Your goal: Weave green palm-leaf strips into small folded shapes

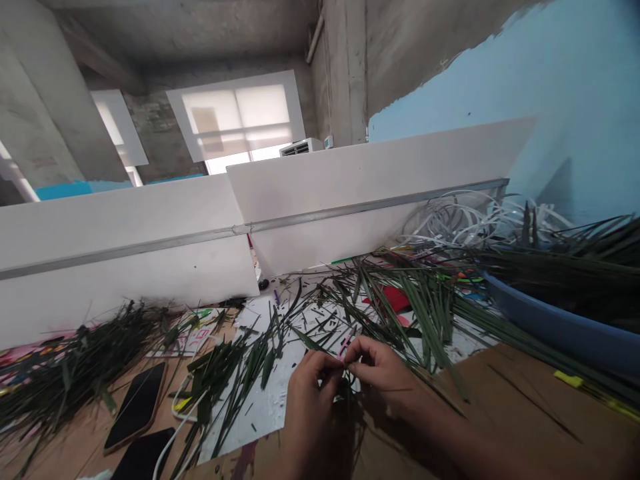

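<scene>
My left hand (315, 387) and my right hand (377, 370) meet at the lower middle of the view, their fingertips pinched close together. Between them are thin dark green leaf strips (349, 393) that hang down below the fingers; fine detail at the fingertips is too small to tell. A green leaf (307, 339) sticks out to the upper left of the hands. Just behind the fingertips shows a small pink item (345, 341), perhaps scissors handles. White paper (273, 387) with scattered leaf scraps lies under and beyond my hands.
Leaf piles lie at left (85, 360) and right (425, 300). A blue basin (560, 320) full of leaves stands at the right, near coiled white strips (460, 217). Two phones (136, 405) and a white cable (175, 433) lie at the lower left. White panels (325, 247) border the table's back.
</scene>
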A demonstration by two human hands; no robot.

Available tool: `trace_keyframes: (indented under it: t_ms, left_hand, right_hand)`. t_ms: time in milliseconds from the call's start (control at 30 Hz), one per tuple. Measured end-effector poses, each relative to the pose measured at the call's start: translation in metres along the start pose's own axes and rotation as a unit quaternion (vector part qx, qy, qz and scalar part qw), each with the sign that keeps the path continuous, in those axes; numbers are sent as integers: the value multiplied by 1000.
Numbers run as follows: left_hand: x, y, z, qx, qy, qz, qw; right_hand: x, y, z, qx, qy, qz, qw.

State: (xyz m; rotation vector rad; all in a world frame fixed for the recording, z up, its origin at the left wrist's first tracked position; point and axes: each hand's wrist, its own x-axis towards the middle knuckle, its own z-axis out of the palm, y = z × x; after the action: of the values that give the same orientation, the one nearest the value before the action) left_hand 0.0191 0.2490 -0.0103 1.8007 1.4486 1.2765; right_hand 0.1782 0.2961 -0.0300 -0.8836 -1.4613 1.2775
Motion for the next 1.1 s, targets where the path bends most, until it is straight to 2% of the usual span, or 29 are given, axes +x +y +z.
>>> trace_keyframes:
  t_ms: [200, 333, 400, 533, 800, 967, 1100]
  left_hand:
    - [1, -5, 0, -3, 6, 1, 1000]
    - [0, -5, 2, -1, -7, -2, 1000]
    - [-1, -5, 4, 2, -10, -5, 1000]
    - [-1, -6, 4, 17, -8, -22, 1000]
    - [5, -17, -3, 37, -53, -46, 997]
    - [7, -13, -9, 89, -64, -45, 993]
    - [9, -15, -10, 64, -64, -63, 994]
  right_hand:
    - [-3, -3, 1, 159, -14, 77, 984]
    - [-6, -8, 0, 193, -35, 103, 975]
    - [-5, -10, -1, 168, -46, 94, 980]
    - [1, -6, -8, 38, -69, 20, 997]
    - [8, 2, -23, -163, -105, -14, 981]
    - [7, -3, -22, -196, -102, -30, 975]
    - [7, -3, -20, -194, -95, 4, 976]
